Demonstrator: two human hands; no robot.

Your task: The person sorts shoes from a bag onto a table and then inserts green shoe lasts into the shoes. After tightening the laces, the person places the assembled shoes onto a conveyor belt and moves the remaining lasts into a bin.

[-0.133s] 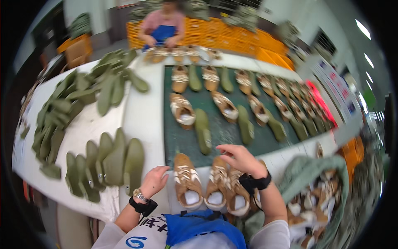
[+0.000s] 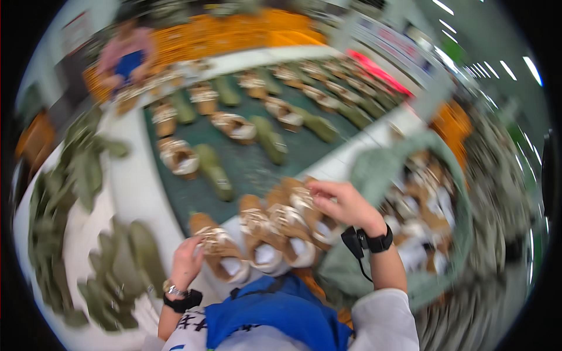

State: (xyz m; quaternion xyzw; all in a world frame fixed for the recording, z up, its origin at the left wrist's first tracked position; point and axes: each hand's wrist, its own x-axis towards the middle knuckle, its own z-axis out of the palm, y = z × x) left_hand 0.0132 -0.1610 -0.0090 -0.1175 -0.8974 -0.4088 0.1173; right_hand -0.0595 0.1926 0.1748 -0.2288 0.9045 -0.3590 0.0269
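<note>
Several tan and white sneakers stand side by side at the table's near edge, white paper in their openings. My left hand is beside the leftmost sneaker, fingers loosely bent and apart, at its laces; whether they touch is blurred. Over the toe and laces of the rightmost sneaker is my right hand, thumb and fingers parted, gripping nothing visible. Beyond them, rows of sneakers and green shoe lasts, including a near last, lie on the dark green mat.
More green lasts are heaped on the white table at left. At right, a green cloth sack holds many sneakers. Orange crates line the back, where a person in a blue apron works at the table.
The view has swung right, so the table appears farther left. My left hand has come up to the leftmost near sneaker, and my right hand is now over the rightmost one.
</note>
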